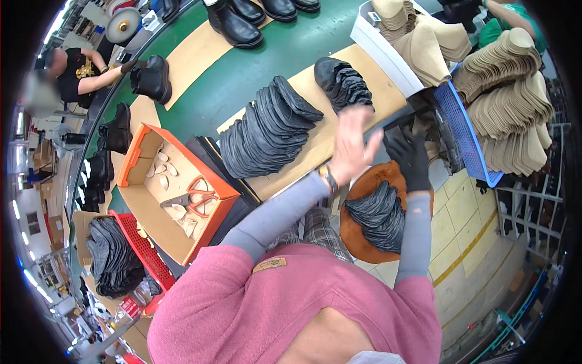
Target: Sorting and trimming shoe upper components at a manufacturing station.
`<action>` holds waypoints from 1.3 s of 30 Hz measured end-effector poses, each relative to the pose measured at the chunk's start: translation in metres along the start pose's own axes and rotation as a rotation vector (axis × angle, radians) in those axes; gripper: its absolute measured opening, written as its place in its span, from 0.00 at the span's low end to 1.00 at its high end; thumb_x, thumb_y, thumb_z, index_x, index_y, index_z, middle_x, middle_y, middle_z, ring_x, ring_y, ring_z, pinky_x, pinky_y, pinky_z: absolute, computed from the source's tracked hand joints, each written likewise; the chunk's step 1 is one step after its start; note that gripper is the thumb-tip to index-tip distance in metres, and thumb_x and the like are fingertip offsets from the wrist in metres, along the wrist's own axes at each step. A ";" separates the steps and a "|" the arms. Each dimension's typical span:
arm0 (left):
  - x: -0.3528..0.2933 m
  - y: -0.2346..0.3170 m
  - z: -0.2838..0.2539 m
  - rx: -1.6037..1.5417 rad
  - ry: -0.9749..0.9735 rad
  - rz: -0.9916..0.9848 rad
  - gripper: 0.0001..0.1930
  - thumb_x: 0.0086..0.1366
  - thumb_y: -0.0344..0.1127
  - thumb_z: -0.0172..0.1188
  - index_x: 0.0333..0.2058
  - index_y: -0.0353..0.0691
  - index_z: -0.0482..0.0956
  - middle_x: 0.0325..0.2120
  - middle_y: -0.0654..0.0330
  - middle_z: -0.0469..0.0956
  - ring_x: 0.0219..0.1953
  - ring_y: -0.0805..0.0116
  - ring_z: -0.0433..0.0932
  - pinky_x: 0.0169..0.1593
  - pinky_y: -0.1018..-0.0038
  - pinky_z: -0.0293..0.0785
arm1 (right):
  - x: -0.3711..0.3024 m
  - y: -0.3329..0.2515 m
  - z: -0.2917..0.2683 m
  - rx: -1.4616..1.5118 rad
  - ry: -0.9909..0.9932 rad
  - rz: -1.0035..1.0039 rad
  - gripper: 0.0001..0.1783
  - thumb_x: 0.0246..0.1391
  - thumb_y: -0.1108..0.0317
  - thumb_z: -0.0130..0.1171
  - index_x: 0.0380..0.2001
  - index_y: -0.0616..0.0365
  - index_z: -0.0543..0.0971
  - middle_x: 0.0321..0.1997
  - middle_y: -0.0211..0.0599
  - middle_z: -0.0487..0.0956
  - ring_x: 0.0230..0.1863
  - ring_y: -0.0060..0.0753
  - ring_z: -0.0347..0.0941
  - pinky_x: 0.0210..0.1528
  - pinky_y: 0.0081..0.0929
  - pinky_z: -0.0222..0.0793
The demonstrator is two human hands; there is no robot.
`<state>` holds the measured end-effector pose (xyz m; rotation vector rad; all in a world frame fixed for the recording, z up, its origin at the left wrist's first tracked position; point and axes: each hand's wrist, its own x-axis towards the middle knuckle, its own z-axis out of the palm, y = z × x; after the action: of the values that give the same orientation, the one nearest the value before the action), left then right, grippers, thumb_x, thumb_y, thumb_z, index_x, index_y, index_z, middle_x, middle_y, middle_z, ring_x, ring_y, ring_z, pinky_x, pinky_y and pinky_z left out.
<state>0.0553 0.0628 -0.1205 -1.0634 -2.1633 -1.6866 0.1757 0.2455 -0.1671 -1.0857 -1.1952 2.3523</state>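
My left hand (353, 147) is bare, with its fingers stretched out and apart. It is over the near end of a short stack of black, wrinkled shoe-shaped pieces (342, 82) on a tan board (385, 91). Left of that hand, a longer row of the same black pieces (267, 130) leans in overlapping layers. My right hand (411, 159), in a dark glove, reaches to dark equipment right of the board. Its fingers blend into the dark background, so any held thing is hidden. Below it, more black pieces (379, 215) lie on a round brown seat (354, 236).
An orange box (136, 151) holds orange-handled scissors (200, 197) and pale scraps. Black shoes (233, 24) stand on the green table (291, 45). Beige insoles (509, 115) are stacked by a blue basket (464, 130) and white bin (385, 48). A co-worker (85, 73) handles a shoe far left.
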 end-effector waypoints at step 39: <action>-0.020 0.144 -0.482 0.330 0.311 -0.055 0.49 0.57 0.50 0.69 0.69 0.43 0.47 0.52 0.46 0.75 0.56 0.57 0.74 0.59 0.68 0.68 | -0.217 0.055 0.448 -0.408 -1.233 -0.902 0.25 0.47 0.84 0.59 0.51 0.60 0.76 0.50 0.49 0.76 0.51 0.51 0.74 0.50 0.37 0.71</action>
<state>0.0347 -0.3697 0.1371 -0.6145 -2.1759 -1.3427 -0.0022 -0.1614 0.0646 0.9539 -1.9537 1.8804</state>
